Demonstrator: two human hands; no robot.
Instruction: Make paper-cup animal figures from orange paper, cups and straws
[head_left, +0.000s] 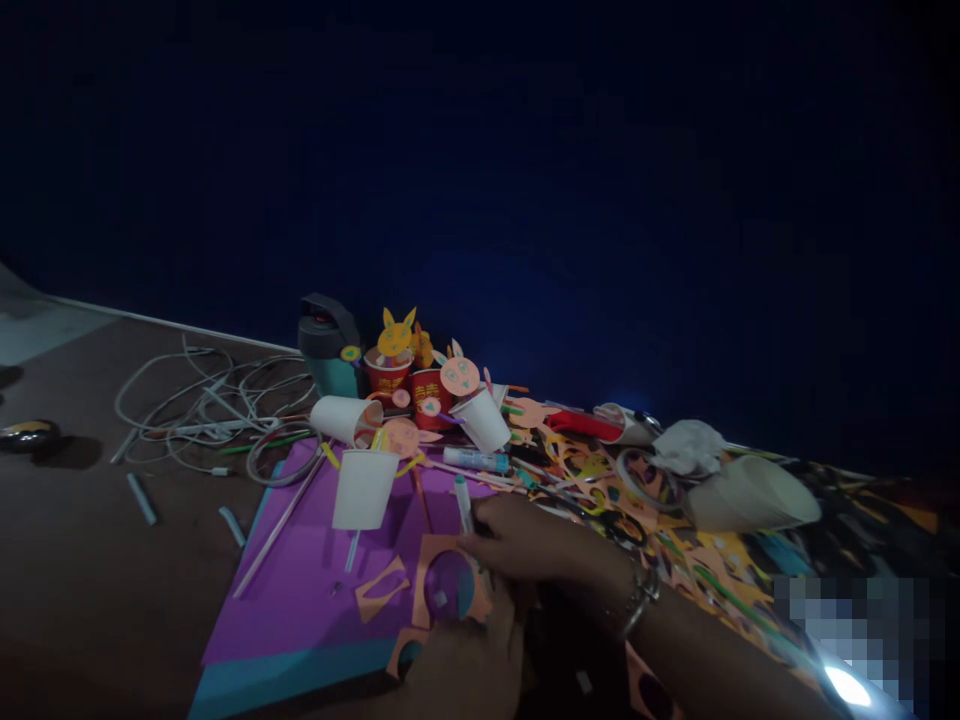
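My right hand [517, 540], reaching in from the right with a bracelet on the wrist, is closed on a slim marker pen [463, 503]. The marker's pale green-tipped end points up and away from me. Just below, my left hand [465, 665] has its fingers bent together against the right hand; what they grip is hidden. Close to both hands lies an orange paper sheet [424, 570] with a round hole cut in it. A smaller orange scrap [382, 590] rests on the purple sheet [300, 590]. Beyond it is a white paper cup [365, 490] with yellow strips and a straw.
Decorated red cups [388, 372] and a white cup [482, 420] with an animal face stand at the back. A teal bottle [334, 370] is beside them. Tangled white cables [217, 410] lie left. Cut scraps [592, 470], a tape roll [649, 480] and stacked cups [750, 495] spread right.
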